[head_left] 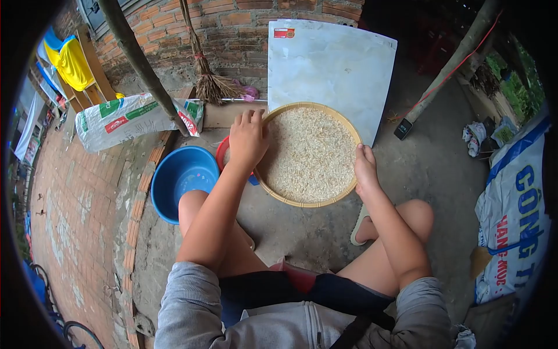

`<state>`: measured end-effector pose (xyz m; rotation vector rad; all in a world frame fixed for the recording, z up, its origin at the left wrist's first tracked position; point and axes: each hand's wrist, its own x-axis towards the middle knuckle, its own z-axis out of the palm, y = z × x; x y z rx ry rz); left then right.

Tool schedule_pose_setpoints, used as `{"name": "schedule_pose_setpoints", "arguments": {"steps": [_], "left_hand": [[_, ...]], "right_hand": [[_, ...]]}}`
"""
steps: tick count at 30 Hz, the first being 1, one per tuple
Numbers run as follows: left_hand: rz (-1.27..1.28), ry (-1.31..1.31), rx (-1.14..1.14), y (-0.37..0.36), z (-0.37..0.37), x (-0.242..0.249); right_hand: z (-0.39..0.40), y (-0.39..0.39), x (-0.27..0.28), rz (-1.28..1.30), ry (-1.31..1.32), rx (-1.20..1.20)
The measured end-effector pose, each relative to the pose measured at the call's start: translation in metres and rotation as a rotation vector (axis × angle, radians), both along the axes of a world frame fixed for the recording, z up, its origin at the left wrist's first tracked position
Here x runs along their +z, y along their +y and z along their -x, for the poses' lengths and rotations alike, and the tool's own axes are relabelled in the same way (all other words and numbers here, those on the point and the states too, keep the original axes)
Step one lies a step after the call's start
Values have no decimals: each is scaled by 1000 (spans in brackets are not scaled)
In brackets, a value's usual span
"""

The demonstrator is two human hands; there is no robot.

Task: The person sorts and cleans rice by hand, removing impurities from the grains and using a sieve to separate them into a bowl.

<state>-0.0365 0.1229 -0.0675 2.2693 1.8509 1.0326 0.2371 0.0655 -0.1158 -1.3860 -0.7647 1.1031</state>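
A round woven bamboo winnowing tray [308, 205], spread with pale rice-like grain [314, 154], is in front of me above the ground. My right hand [365, 170] grips its right rim, thumb on top. At the left rim is my left hand [249, 139], back towards me, its fingers stretched forward and slightly bent. Whether its palm or thumb touches the rim is hidden. Partly behind my left hand and the tray shows a red basin [222, 152]. To its left stands a blue basin [185, 174] with small pale bits at the bottom.
A whitish board [334, 70] leans against the brick wall [244, 43] ahead. Wooden poles [136, 55] rise at left and right. A straw broom [210, 81] and a printed sack [125, 121] are at left. A small black device [403, 128] is by the right pole [447, 75].
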Motion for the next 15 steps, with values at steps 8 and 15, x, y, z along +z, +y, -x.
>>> {"name": "schedule_pose_setpoints", "arguments": {"steps": [8,15], "left_hand": [[-105,-8,-451,4,-21,-8],[10,37,-533,-2,-37,-14]], "right_hand": [[27,-11,-6,5,20,109],[34,-17,-8,13,-30,190]]}}
